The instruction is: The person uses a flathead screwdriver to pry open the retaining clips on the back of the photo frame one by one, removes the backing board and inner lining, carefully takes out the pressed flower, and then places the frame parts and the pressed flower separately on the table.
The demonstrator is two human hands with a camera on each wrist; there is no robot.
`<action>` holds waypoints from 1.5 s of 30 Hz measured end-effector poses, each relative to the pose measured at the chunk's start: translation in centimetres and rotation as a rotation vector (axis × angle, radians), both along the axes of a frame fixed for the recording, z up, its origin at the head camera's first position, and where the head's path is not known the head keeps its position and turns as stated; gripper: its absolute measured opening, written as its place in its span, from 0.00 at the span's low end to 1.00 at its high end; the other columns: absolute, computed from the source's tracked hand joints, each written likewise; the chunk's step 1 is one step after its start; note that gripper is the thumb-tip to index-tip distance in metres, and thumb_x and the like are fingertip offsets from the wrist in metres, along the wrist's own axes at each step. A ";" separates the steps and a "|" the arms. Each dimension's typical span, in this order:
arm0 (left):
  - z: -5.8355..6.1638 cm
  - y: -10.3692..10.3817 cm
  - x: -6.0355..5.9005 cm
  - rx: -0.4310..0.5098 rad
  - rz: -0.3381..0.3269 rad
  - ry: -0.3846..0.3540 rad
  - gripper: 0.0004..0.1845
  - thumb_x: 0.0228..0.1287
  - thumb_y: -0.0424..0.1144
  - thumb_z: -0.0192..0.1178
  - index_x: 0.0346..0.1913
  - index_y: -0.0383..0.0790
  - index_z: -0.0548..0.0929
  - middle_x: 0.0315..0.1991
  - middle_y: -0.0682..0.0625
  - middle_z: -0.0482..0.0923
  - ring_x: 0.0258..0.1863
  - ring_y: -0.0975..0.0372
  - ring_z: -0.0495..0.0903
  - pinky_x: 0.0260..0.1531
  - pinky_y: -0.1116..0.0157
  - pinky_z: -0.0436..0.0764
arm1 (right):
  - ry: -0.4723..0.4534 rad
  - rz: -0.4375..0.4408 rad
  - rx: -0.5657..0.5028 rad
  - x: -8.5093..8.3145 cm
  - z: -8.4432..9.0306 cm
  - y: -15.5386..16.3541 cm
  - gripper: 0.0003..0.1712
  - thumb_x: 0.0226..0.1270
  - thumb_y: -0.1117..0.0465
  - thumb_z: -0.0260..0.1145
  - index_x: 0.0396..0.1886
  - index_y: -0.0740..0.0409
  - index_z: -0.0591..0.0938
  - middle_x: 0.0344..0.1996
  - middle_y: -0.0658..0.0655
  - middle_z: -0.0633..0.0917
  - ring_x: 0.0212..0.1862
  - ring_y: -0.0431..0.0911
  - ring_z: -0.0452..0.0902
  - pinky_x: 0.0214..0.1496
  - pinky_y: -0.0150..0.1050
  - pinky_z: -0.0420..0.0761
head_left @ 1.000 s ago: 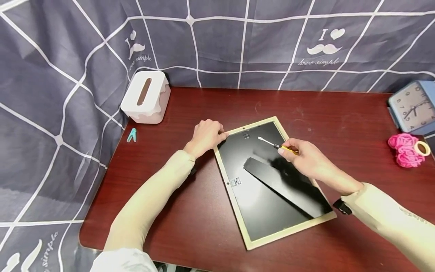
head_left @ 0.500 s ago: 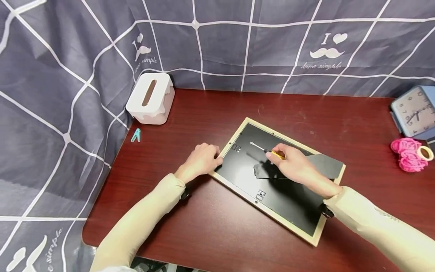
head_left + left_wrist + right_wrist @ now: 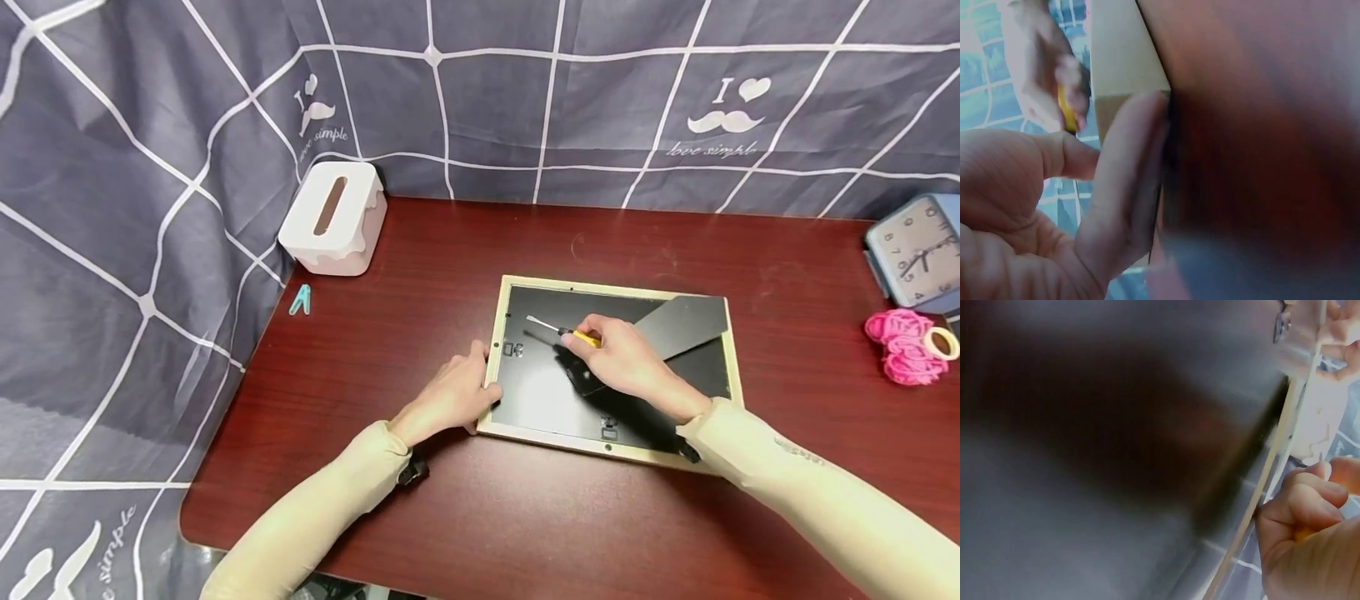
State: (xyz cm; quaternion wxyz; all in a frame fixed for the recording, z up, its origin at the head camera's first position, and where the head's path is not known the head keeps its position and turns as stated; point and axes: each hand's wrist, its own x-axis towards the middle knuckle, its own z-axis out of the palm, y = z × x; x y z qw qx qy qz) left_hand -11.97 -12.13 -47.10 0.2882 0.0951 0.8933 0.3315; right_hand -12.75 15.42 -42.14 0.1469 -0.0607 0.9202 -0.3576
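A picture frame [image 3: 617, 448] with a pale wooden rim lies face down on the dark red table [image 3: 450, 517], its black back up. Its black stand flap [image 3: 682, 323] points up and to the right. My left hand [image 3: 480, 379] presses against the frame's left edge near the lower corner. In the left wrist view one finger [image 3: 1125, 181] lies straight along that corner of the frame [image 3: 1119, 56]. My right hand [image 3: 592, 337] rests over the back panel and pinches a small yellow-handled screwdriver [image 3: 579, 337]. Its metal tip points left towards a hanger clip [image 3: 514, 349]. The right wrist view is blurred.
A white tissue box [image 3: 330, 217] stands at the back left, with a teal clip [image 3: 300, 300] beside it. At the right edge are a blue clock [image 3: 918, 250], a pink bundle [image 3: 903, 346] and a tape roll [image 3: 941, 342]. A grey checked cloth hangs behind.
The frame has turned counter-clockwise on the table and now lies nearly level. Both hands travelled with it, and the screwdriver stayed in the right hand.
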 end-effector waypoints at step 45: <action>3.1 0.4 -3.3 0.267 0.129 -0.182 0.34 0.76 0.32 0.64 0.79 0.43 0.63 0.32 0.41 0.81 0.17 0.57 0.87 0.23 0.56 0.94 | 0.033 0.102 0.109 -5.1 -7.2 -0.6 0.12 0.81 0.44 0.66 0.40 0.44 0.85 0.28 0.49 0.84 0.36 0.48 0.80 0.41 0.41 0.77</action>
